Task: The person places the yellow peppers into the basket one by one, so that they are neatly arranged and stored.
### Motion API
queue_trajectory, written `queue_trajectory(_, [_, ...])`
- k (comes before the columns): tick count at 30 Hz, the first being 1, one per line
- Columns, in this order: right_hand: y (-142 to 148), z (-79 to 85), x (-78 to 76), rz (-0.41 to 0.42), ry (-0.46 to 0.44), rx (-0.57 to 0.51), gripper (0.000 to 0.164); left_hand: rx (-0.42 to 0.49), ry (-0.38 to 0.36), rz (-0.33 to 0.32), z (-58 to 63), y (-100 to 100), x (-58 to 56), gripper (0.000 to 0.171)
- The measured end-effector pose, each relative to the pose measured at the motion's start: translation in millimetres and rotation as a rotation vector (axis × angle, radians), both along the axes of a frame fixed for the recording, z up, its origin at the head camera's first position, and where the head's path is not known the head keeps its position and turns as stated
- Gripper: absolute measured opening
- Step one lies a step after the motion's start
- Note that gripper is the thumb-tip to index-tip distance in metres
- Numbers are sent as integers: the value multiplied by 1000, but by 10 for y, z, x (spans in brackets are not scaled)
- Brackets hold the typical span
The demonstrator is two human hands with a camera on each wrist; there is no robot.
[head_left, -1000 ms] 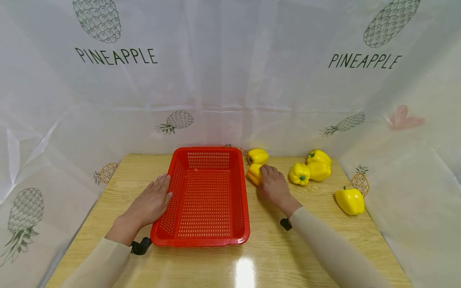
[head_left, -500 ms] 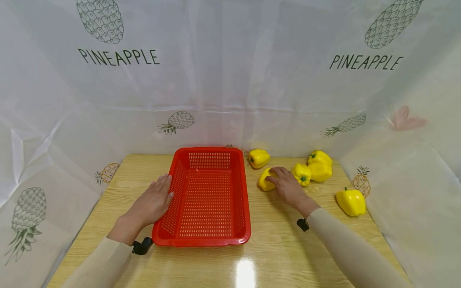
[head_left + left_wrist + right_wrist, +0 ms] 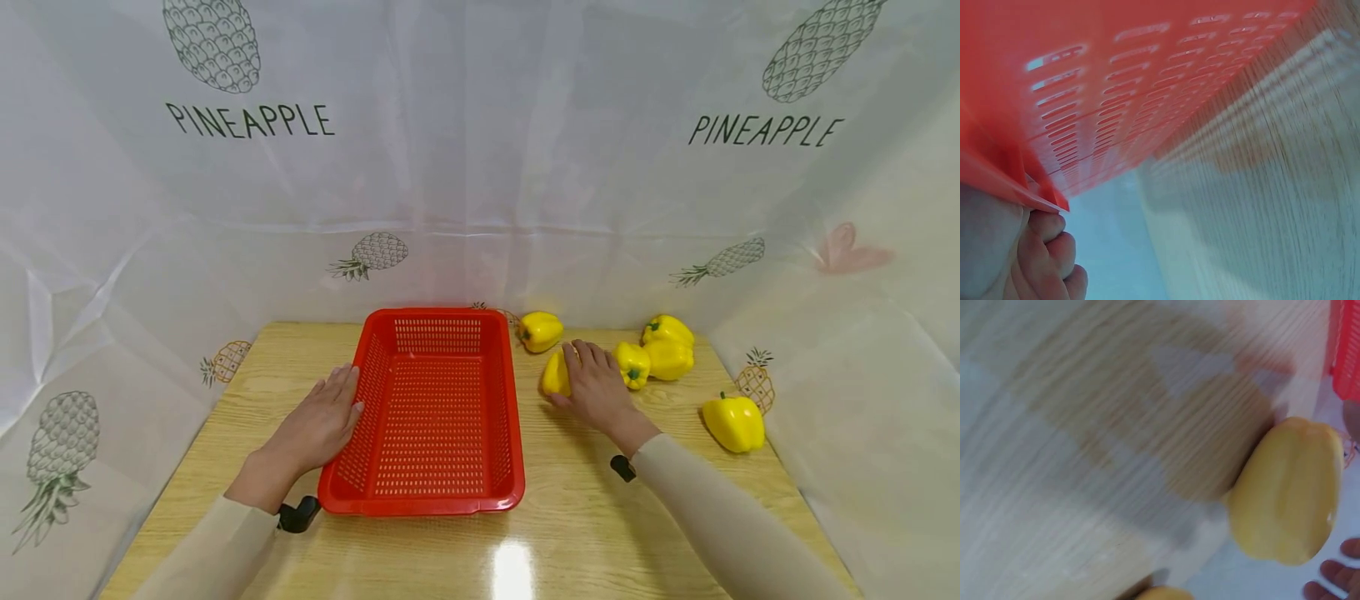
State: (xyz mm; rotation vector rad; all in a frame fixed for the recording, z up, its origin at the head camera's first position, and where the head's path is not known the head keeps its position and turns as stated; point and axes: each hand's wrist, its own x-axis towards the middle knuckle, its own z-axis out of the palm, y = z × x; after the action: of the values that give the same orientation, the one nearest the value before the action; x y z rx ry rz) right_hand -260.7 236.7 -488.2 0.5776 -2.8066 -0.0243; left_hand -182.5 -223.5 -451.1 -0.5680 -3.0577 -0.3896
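A red plastic basket (image 3: 431,506) with slotted walls stands on the table. My left hand (image 3: 321,421) rests along its left rim with straight fingers and the thumb at the edge; in the left wrist view the fingers (image 3: 1060,250) lie just under the rim. My right hand (image 3: 596,387) is over a yellow bell pepper (image 3: 555,375), covering its right side. In the right wrist view that bell pepper (image 3: 1288,494) lies on the table, with the spread fingertips (image 3: 1335,572) a small gap away from it.
One yellow bell pepper (image 3: 540,332) lies behind, near the basket's far right corner. Several more, one of them a bell pepper (image 3: 632,364) in front, cluster right of my right hand. Another bell pepper (image 3: 735,423) sits near the table's right edge. A white pineapple-print sheet (image 3: 480,183) encloses the table.
My right hand has moved the bell pepper from beside the basket's right rim to the right, near the cluster, and its fingers now lie over it. The left hand has stayed at the rim.
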Motion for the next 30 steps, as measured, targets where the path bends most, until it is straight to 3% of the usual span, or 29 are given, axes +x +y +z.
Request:
queue_trajectory(6, [-151, 39, -41, -136, -89, 108, 114, -2, 21, -3, 11, 2, 14, 63])
queue_trajectory(14, [-178, -10, -87, -194, -152, 208, 112, -4, -4, -1, -10, -7, -8, 64])
queue_trajectory(23, [-31, -30, -44, -125, -140, 102, 100, -4, 23, 1, 0, -1, -8, 63])
queue_trajectory(30, [103, -60, -14, -48, -91, 85, 93, 0, 29, 3, 1, -2, -8, 63])
